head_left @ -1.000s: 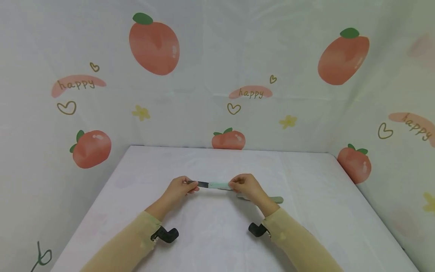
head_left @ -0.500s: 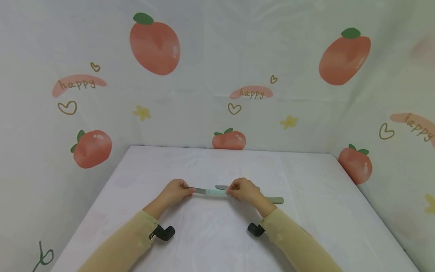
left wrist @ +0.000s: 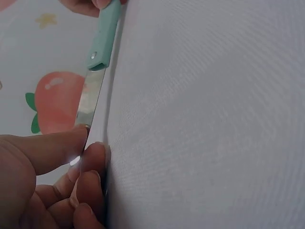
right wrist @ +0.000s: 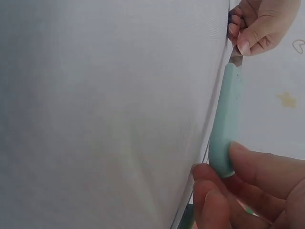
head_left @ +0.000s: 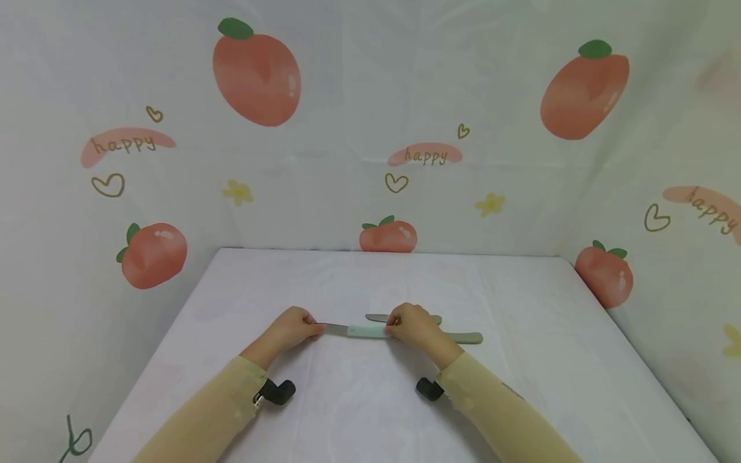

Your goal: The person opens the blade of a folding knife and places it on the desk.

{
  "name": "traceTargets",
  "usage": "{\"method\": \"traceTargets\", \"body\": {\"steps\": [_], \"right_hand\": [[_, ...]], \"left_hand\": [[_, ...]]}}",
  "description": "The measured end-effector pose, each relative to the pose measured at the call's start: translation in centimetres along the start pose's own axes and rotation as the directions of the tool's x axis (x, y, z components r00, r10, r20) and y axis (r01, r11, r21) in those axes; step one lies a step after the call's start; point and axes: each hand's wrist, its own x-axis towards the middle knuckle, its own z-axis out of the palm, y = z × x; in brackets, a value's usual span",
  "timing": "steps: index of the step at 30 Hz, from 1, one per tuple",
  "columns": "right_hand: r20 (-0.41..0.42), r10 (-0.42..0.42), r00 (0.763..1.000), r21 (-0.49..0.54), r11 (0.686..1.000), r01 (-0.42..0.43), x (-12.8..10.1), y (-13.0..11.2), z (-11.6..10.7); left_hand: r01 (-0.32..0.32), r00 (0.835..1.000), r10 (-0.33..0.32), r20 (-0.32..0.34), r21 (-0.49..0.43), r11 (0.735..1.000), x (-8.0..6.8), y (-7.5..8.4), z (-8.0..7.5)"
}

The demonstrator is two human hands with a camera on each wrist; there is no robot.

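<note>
A knife with a mint-green handle point(head_left: 366, 331) is stretched sideways between my two hands. My left hand point(head_left: 287, 328) pinches its metal blade point(left wrist: 91, 98) between thumb and fingers, covering the tip end. At the other end, my right hand point(head_left: 415, 326) pinches the butt of the mint handle point(right wrist: 225, 119). Just behind that hand lies a smaller knife point(head_left: 376, 317) with a dull green handle end, its middle hidden by the fingers. Another dull green handle point(head_left: 466, 337) sticks out to the right of my right wrist; its other end is hidden.
A white cloth covers the table point(head_left: 347, 399). Behind and beside it hangs a pale backdrop point(head_left: 347, 128) printed with red fruit, hearts and flowers. Black camera mounts point(head_left: 278, 392) jut inward from both wrists, low over the cloth.
Both hands have brought the mint-handled knife nearer to me and slightly left, down toward the cloth. The smaller knife's blade now shows behind it. The dull green handle at right stays put.
</note>
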Motion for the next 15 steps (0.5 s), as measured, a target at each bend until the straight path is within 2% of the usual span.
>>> {"method": "traceTargets", "body": {"steps": [7,15], "right_hand": [[0.007,0.029,1.000,-0.060,0.998,-0.029,0.19,-0.23,0.06],[0.021,0.077,0.997,-0.053,0.996,-0.076,0.46,-0.36,0.11]], "left_hand": [[0.023,1.000,-0.023,-0.004,0.075,0.997,0.24,0.14,0.16],[0.031,0.999,-0.029,-0.017,0.128,0.991,-0.03,0.60,0.13]]}}
